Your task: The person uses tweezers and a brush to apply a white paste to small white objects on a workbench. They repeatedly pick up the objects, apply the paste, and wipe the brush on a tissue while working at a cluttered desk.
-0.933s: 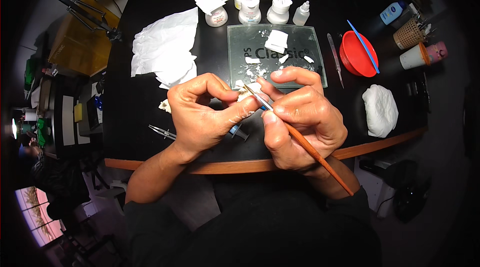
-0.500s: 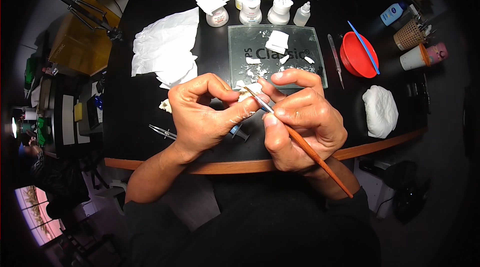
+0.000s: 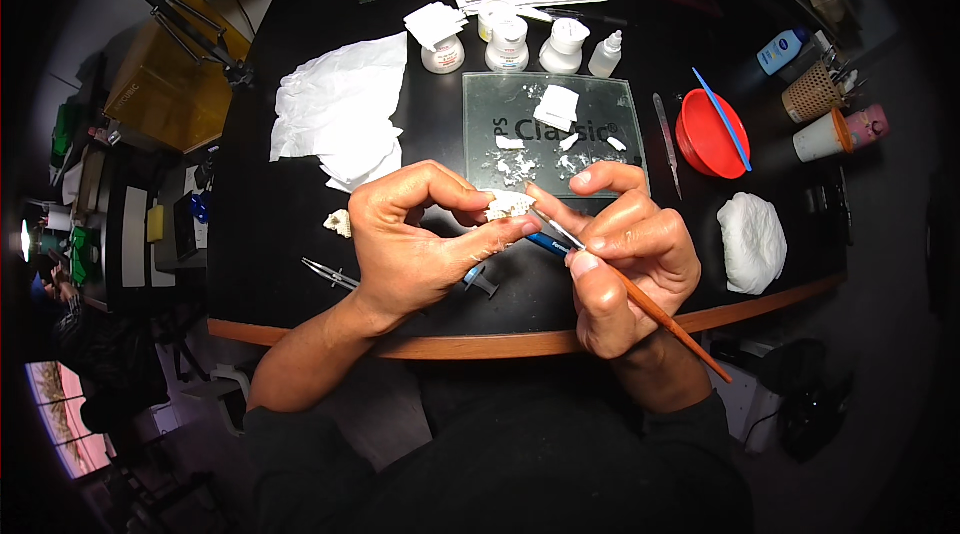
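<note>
Between the thumb and index finger of my left hand [image 3: 425,234] is a small cream-white dental model [image 3: 509,205] with a bumpy surface. My right hand [image 3: 640,264] is closed in a pen-like grip on a fine brush [image 3: 655,309] with an orange-brown wooden handle. The brush's tip end lies by the model's right edge; whether it touches I cannot tell. Below the hands on the table are a blue pen-like tool [image 3: 547,243], partly covered, and a blue syringe [image 3: 482,280]. Another cream model piece [image 3: 338,223] and metal tweezers [image 3: 327,273] rest left of my left hand.
Beyond my hands lies a glass plate [image 3: 484,124] with white powder and crumpled bits. White jars [image 3: 508,44] and a dropper bottle [image 3: 605,54] stand behind it. White tissue [image 3: 340,99] spreads left; a red bowl [image 3: 705,139] and white wad [image 3: 752,244] sit right.
The brush tip has gone from over the model's upper side to its right edge, as my right hand shifted right and down. More of the model shows now. The whole view has shifted slightly.
</note>
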Demonstrator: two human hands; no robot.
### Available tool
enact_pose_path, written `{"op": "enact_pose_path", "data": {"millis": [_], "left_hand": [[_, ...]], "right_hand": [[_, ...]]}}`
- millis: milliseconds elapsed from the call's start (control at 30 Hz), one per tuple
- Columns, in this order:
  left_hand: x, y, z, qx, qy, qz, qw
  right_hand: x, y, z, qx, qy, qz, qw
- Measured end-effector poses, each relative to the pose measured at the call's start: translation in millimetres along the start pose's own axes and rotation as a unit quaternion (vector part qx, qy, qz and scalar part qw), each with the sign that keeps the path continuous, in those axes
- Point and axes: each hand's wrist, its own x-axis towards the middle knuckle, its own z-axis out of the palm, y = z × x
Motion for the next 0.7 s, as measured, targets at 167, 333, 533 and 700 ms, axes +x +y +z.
{"op": "enact_pose_path", "data": {"millis": [167, 333, 533, 700], "left_hand": [[5, -8, 4, 0.017, 0.015, 0.070, 0.997], [9, 1, 0, 0.044, -0.025, 0.021, 0.998], [23, -6, -16, 0.001, -0.006, -0.034, 0.999], [27, -9, -23, -0.011, 0.010, -0.047, 0.999]], "right_hand": [[-1, 0, -7, 0.007, -0.009, 0.003, 1.000], [9, 0, -19, 0.016, 0.027, 0.056, 0.998], [22, 6, -66, -0.152, -0.001, 0.232, 0.961], [6, 26, -67, -0.292, -0.045, 0.151, 0.943]]}}
